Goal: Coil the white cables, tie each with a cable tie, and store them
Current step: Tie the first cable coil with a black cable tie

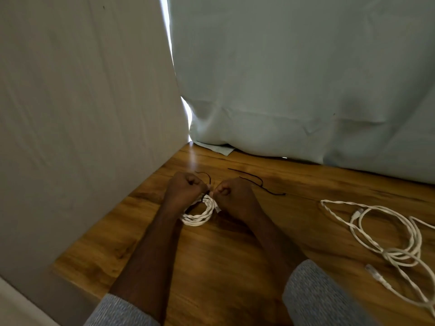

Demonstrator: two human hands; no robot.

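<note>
Head view: left hand (182,185) and right hand (231,192), both clenched, pinching ends of thin black cable tie (207,182) above small coiled white braided cable (200,211) on brown wood-grain table (223,267), near table's left edge. Pinch placement judged to cinch tie around coil and prevent unwinding. Count: one coiled cable; loose white cables (386,234) uncoiled at right, well apart, number unclear; spare black ties (256,182) lying just beyond hands, apparently two. Storage place not visible.
</note>
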